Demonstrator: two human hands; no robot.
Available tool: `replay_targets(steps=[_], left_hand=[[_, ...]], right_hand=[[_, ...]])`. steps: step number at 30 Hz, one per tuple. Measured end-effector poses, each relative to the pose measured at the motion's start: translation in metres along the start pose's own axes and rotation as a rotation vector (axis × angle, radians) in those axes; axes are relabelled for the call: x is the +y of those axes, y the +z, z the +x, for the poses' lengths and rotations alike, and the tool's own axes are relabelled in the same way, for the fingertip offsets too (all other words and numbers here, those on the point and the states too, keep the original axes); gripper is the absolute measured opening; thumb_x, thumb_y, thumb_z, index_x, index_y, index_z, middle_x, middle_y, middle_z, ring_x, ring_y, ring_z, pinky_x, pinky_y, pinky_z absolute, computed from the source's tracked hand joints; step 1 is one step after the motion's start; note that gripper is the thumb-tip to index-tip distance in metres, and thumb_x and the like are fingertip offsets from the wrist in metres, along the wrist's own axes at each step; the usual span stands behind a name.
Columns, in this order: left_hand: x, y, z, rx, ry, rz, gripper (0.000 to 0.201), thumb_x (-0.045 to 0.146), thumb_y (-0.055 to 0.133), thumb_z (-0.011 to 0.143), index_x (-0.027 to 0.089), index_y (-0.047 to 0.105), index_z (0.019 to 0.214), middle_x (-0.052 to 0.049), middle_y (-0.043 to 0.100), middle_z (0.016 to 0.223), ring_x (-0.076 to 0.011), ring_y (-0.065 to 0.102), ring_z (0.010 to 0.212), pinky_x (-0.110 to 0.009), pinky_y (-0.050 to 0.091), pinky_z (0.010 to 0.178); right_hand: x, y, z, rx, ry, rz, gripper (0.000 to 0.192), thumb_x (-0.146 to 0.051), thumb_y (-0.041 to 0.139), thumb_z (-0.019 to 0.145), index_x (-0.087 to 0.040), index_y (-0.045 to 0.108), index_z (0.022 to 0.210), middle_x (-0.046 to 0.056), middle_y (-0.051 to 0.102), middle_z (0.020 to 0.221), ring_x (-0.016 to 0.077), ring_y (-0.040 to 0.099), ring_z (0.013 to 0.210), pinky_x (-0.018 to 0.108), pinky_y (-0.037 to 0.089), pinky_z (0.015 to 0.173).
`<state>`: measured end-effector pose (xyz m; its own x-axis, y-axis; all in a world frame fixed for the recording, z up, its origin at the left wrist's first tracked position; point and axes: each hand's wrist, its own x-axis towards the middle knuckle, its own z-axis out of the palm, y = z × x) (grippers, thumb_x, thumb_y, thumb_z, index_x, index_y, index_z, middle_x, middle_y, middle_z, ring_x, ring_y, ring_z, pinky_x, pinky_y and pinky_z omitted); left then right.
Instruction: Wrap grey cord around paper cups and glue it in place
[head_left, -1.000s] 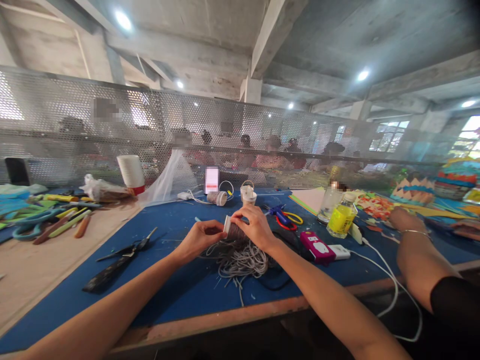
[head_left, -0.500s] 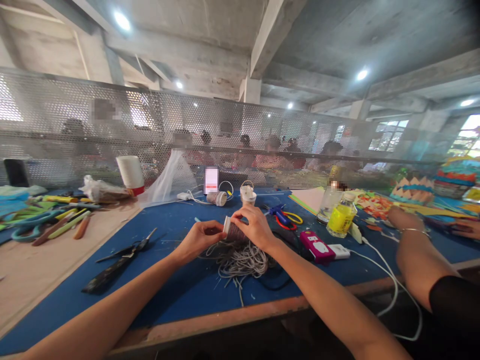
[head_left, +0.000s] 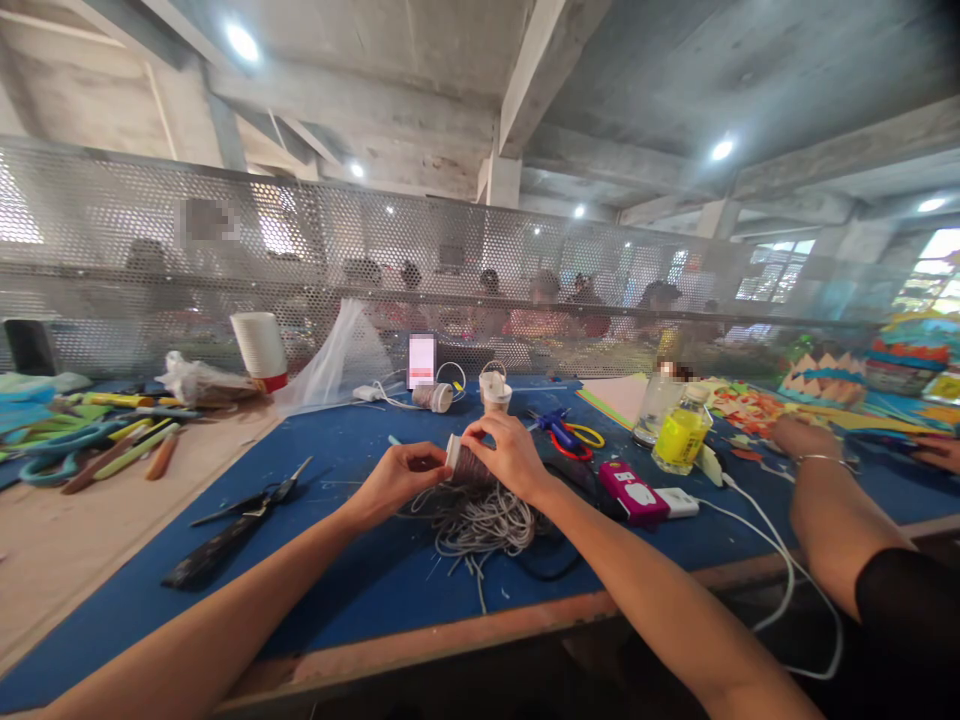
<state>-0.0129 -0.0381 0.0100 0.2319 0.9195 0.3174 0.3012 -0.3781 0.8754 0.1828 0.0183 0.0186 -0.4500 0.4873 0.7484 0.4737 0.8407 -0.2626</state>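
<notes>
Two bare forearms reaching up from the bottom edge toward mid-frame over a blue tabletop. Just below centre, a loose tangle of grey cord lying on the blue surface. Right above it, a small cup wrapped in cord, held on its side between both hands. Left hand, fingers curled, pinching at the cup's white rim end. Right hand wrapped over the cup's top and far end, grip closed on it. Left of centre, black scissors lying flat. Right of the hands, a pink device with a white charger and cable beside it. Lower right, another person's forearm with a bracelet resting on the tabletop. Further back, a yellow bottle, red and blue tools, a small white cup with a handle loop. Upper left, a stack of paper cups. Across the frame's middle, a perforated metal screen with blurred people behind.
</notes>
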Motion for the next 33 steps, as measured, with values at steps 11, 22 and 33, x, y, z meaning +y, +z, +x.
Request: replay_targets(steps=[11, 22, 33], left_hand=[[-0.0041, -0.0007, 0.0011, -0.011, -0.002, 0.010, 0.020, 0.034, 0.067, 0.074, 0.015, 0.069, 0.080, -0.001, 0.067, 0.073, -0.0149, 0.057, 0.068, -0.024, 0.042, 0.065], [-0.0062, -0.0024, 0.0023, -0.016, -0.053, 0.033, 0.026, 0.039, 0.065, 0.073, 0.014, 0.067, 0.081, -0.001, 0.066, 0.073, -0.0147, 0.057, 0.067, -0.024, 0.042, 0.064], [-0.0041, -0.0011, 0.0019, -0.056, -0.069, 0.005, 0.026, 0.036, 0.065, 0.073, 0.013, 0.069, 0.082, -0.004, 0.070, 0.077, -0.0166, 0.060, 0.070, -0.026, 0.044, 0.068]], right_hand=[[0.0014, 0.0018, -0.0003, -0.009, 0.021, -0.009, 0.009, -0.028, 0.059, 0.087, -0.021, 0.062, 0.082, 0.001, 0.064, 0.082, 0.0142, 0.059, 0.080, 0.027, 0.041, 0.077], [-0.0018, -0.0026, 0.0012, 0.025, -0.030, 0.025, 0.010, -0.030, 0.059, 0.087, -0.021, 0.062, 0.084, 0.001, 0.065, 0.084, 0.0153, 0.059, 0.086, 0.029, 0.039, 0.085], [-0.0051, -0.0017, 0.0015, 0.000, -0.100, 0.049, 0.012, -0.031, 0.059, 0.088, -0.021, 0.063, 0.085, 0.001, 0.066, 0.085, 0.0151, 0.058, 0.088, 0.030, 0.037, 0.086]])
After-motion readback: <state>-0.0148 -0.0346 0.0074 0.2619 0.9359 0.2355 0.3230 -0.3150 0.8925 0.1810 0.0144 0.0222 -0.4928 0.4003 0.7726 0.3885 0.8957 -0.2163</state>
